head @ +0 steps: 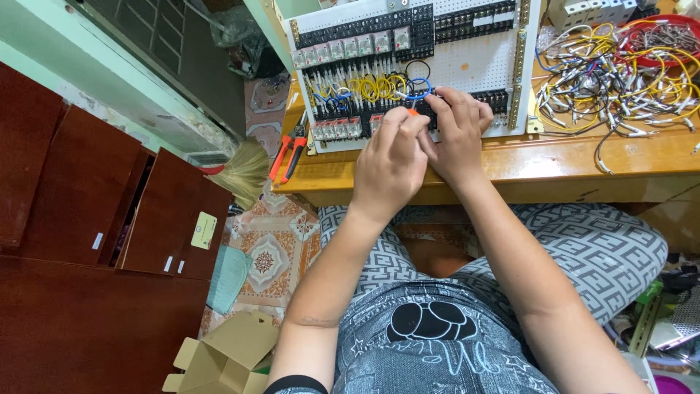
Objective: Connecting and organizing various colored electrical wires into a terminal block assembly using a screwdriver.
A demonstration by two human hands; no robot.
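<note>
Hands (423,142) together at panel (474,66) | left pinches orange tool (413,111) | right fingers curled on wire (415,93)

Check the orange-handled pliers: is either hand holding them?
No. The pliers lie on the table edge left of the white panel, while the left hand and right hand work at the panel's wiring.

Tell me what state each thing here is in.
Left hand: pinching an orange-handled tool at the panel.
Right hand: fingers on the panel's terminal row.
Panel: partly wired, yellow and blue loops.
Pliers: lying unused on the table edge.
Loose wires: heaped in a tangle.
Carton: open.
</note>
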